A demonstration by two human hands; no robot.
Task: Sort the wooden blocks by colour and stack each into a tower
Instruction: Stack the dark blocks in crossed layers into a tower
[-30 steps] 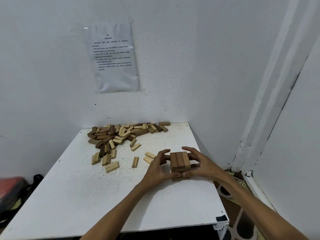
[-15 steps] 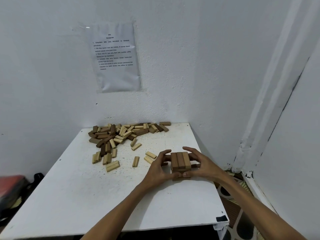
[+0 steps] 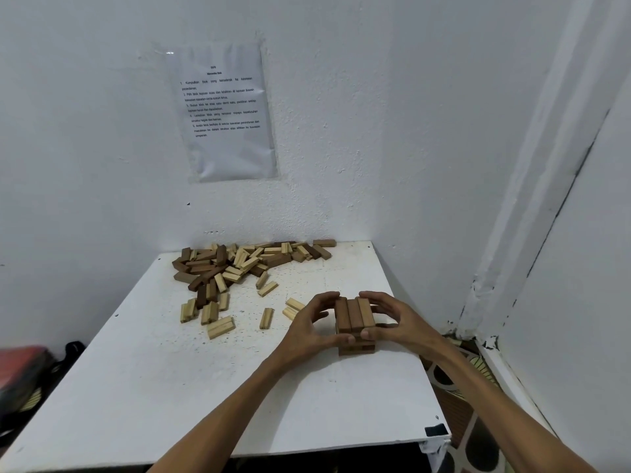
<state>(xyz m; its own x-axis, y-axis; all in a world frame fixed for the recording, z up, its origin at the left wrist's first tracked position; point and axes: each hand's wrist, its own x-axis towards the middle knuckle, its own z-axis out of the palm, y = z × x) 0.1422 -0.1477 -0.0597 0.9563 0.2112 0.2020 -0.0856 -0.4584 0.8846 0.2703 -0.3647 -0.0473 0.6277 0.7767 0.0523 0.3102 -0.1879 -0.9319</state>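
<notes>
Head view. White wall (image 3: pixel 375 114) closes the far side, meeting a second wall at the right.

White desk (image 3: pixel 170 387): pushed into the corner, surface speckled.

Printed sheet (image 3: pixel 227 114): fixed flat to the wall above the far edge of the desk; text too small to read.

Mixed pile (image 3: pixel 235 264): dark and light wooden blocks lying unsorted along the far edge, spreading toward the left edge, long axes in all directions.

Dark tower (image 3: pixel 353 317): stands close to the right edge of the desk, about midway between far and near edges. Top layer is three dark blocks side by side, touching, long axes running from near edge to far edge. The layer at the base shows a long face to the camera, long axis running left to right.

Left grip (image 3: pixel 307 327): fingers curled over the tower's left side, thumb against its near face.

Right grip (image 3: pixel 399 322): fingers curled over the tower's right side, thumb on the near face.

Loose light blocks (image 3: pixel 293 308): two lying just left of the left grip. One more light block (image 3: pixel 266 318) lies further left, long axis near to far.
</notes>
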